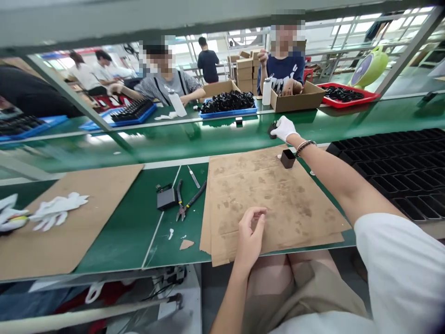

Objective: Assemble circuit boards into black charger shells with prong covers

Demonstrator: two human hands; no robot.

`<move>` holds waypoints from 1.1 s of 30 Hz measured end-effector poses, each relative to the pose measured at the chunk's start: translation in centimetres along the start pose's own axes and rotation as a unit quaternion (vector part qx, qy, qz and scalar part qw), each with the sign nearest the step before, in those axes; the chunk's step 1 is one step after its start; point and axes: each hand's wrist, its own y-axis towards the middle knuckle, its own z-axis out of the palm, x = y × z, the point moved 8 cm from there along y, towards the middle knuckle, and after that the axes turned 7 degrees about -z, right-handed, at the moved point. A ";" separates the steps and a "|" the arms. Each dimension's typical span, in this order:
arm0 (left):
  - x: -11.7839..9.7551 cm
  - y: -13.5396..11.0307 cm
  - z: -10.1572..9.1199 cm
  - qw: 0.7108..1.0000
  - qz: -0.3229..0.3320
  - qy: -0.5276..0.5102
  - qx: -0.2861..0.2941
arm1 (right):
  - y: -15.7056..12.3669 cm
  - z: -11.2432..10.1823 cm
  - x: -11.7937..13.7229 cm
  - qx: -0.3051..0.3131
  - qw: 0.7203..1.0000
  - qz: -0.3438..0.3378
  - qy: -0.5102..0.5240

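My right hand (pixel 285 129), in a white glove, reaches out over the green conveyor belt (pixel 194 132). Its fingers are closed on a small black part (pixel 272 130), whose shape is partly hidden by the glove. Just nearer to me, an open-topped black square box (pixel 288 158) stands upright on the far right of a stained cardboard sheet (pixel 253 185). Bare and loosely curled, my left hand (pixel 251 234) is over the near edge of that cardboard, thumb apart from the fingers and nothing between them.
Pliers (pixel 182 209), a black box-like part (pixel 166 198) and a thin blade tool (pixel 193 177) lie left of the cardboard. Rows of black cases (pixel 399 167) fill the right side. White gloves (pixel 60 209) lie farther left. Across the belt, co-workers sit behind filled trays (pixel 227 112).
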 end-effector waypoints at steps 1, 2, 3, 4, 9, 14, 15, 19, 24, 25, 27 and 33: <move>-0.1 0.1 0.0 1.000 -0.002 0.000 0.000 | 0.4 0.6 -0.6 0.009 1.000 0.010 -0.022; -0.1 0.1 0.0 1.000 -0.004 0.002 0.000 | 0.7 1.3 -1.1 0.023 0.999 0.022 -0.044; -0.2 0.2 0.1 1.000 -0.006 0.004 0.001 | 0.8 2.0 -1.6 0.039 0.997 0.033 -0.061; -0.2 0.2 0.1 1.000 -0.007 0.006 0.001 | 0.8 2.7 -1.9 0.057 0.995 0.038 -0.077; -0.2 0.1 0.1 1.000 -0.005 0.014 0.007 | 0.7 3.8 -2.8 0.120 0.982 0.041 -0.138; 0.0 0.2 -0.1 0.999 -0.012 0.029 0.005 | 0.2 2.2 -3.3 0.157 0.980 0.035 -0.122; -0.1 0.1 0.0 0.999 -0.009 0.044 0.015 | 0.0 1.7 -3.4 0.161 0.980 0.031 -0.113; -1.1 -0.9 1.0 0.979 0.027 0.170 0.108 | -1.2 -0.2 -4.4 0.146 0.986 0.005 -0.083; -3.2 -2.4 1.4 0.908 0.064 0.335 0.242 | -2.1 0.2 -6.8 0.123 0.991 -0.013 -0.056; -3.9 -2.2 1.4 0.893 0.069 0.360 0.260 | -2.0 0.8 -7.4 0.125 0.991 -0.010 -0.050; -5.6 -0.5 1.6 0.870 0.084 0.401 0.275 | -1.7 2.0 -8.7 0.127 0.991 -0.002 -0.033; -8.4 13.9 5.3 0.856 0.172 0.460 0.159 | -1.2 3.5 -11.1 0.110 0.991 -0.011 0.069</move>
